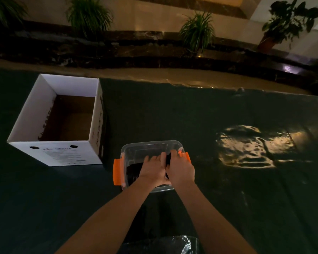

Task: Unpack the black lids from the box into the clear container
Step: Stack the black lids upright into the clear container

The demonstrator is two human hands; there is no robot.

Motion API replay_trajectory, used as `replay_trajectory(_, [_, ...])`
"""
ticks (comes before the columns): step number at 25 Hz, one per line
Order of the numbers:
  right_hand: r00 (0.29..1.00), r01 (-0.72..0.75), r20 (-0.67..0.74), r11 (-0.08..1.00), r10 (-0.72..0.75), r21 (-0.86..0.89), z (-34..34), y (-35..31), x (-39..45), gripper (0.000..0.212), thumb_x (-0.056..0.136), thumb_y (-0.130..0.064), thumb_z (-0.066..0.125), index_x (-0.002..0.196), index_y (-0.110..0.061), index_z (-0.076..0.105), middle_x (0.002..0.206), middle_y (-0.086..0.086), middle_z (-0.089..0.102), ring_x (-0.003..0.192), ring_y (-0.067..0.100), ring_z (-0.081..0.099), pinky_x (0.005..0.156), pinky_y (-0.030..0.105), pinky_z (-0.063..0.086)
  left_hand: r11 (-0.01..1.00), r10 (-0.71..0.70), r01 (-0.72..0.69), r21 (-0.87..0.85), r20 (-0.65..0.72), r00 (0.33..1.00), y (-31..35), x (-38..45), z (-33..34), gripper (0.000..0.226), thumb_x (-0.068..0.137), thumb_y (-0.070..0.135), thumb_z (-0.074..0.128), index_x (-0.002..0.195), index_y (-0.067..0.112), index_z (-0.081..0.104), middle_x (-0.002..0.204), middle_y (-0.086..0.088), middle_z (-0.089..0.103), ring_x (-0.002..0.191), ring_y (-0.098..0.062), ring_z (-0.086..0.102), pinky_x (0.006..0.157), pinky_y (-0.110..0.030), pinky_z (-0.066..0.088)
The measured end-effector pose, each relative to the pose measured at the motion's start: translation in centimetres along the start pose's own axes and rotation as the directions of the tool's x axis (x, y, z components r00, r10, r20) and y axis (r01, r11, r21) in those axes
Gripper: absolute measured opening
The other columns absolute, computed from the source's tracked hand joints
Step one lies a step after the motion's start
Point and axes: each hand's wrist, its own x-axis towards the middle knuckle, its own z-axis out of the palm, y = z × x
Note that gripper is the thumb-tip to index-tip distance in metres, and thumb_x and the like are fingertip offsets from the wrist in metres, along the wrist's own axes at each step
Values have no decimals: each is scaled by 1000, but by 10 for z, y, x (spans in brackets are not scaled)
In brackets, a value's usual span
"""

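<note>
Both hands are working low in the centre of the frame inside the clear container (151, 145): the left hand (151, 170) is lying with fingers fairly straight against a stack of black lids (168, 159), while the right hand (180, 168) is curling over that stack's right side, gripping it. Those lids are standing on edge between the two palms, long axis running away from the person, with more dark lids (133, 173) sitting just left of the left hand near the orange latch (117, 172). Fingertips and the stack's lower part are hiding in shadow, and the white cardboard box (53, 154) at left is showing only a bare brown floor.
</note>
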Motion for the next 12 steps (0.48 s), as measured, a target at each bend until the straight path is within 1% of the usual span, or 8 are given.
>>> replay_trajectory(2, [996,-26,84,997,21,67,11,1,8,36,95,-24,52,129,-16,45,115,4,60,92,17,63,75,30,56,999,22,-23,-43,-37,999,-5,-1,1,90,64,64,69,130,20,27,124,1,58,117,-20,55,112,-44,28])
replay_trajectory(4, [979,-70,199,985,38,157,18,0,17,36,97,-25,50,130,-13,44,115,5,62,96,17,61,83,30,52,995,45,-49,-84,-53,998,-9,-2,2,93,64,64,70,131,21,23,122,2,60,116,-19,56,113,-43,27])
replay_trajectory(5, [968,-66,250,982,19,179,18,0,20,35,97,-25,50,128,-11,45,114,5,62,96,18,60,86,28,49,994,50,-54,-90,-46,998,-10,-2,2,96,63,65,71,132,21,21,121,2,60,115,-19,56,113,-43,27])
replay_trajectory(6, [961,-60,276,980,5,190,16,0,23,32,96,-24,50,125,-10,47,109,4,62,91,15,59,84,24,47,995,51,-53,-80,-29,998,-11,-1,3,100,62,66,71,133,20,18,121,1,60,115,-19,56,113,-43,28])
replay_trajectory(8, [977,-85,210,969,36,232,9,4,25,28,97,-21,48,121,-7,52,90,0,58,71,7,52,69,17,42,999,39,-38,-24,7,999,-10,2,5,104,60,68,70,135,19,17,123,0,58,116,-21,55,111,-44,30])
replay_trajectory(9, [986,-109,153,963,72,245,6,5,23,27,98,-22,48,120,-8,52,85,-2,55,66,6,49,64,17,42,1000,27,-27,6,25,999,-8,4,5,104,60,69,69,135,19,19,125,-1,57,117,-22,54,110,-45,30])
replay_trajectory(10, [990,-119,101,965,98,232,2,5,20,28,97,-24,48,122,-9,51,84,-3,55,67,6,50,63,20,44,999,17,-18,29,38,999,-6,5,3,103,60,70,68,136,18,22,127,-1,55,118,-22,52,110,-47,29])
replay_trajectory(12, [995,-91,42,981,85,170,3,1,12,33,97,-24,48,127,-10,48,94,1,61,75,11,58,66,26,52,999,10,-12,41,39,999,-5,6,2,99,62,70,66,136,18,26,128,-1,54,119,-23,50,111,-49,26])
